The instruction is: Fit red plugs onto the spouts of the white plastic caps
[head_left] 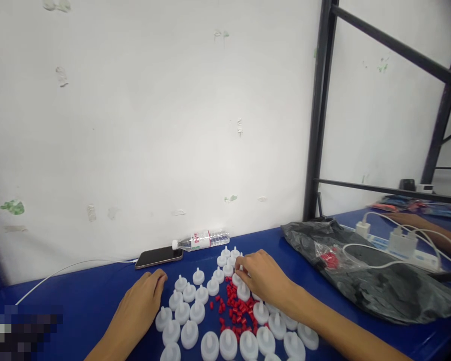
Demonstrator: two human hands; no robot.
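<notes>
Many white plastic nozzle caps (pixel 190 333), round with a pointed spout, stand upright on the blue tabletop (pixel 108 291). They partly ring a loose pile of small red plastic caps (pixel 237 313). My right hand (pixel 263 278) is at the far end of the pile, its fingertips pinched at a white nozzle cap (pixel 237 279); the fingers partly cover it. To the left of the white caps rests my left hand (pixel 145 298), with its fingers curled together. The inside of that hand is hidden, so I cannot see whether it holds anything.
By the wall lie a clear water bottle (pixel 203 240) and a phone (pixel 160 257) with a white cable. A dark plastic bag (pixel 361 286) lies at the right, near a power strip (pixel 409 248) with chargers. A black metal frame (pixel 319 110) rises there; another person's arm (pixel 428 228) shows beyond.
</notes>
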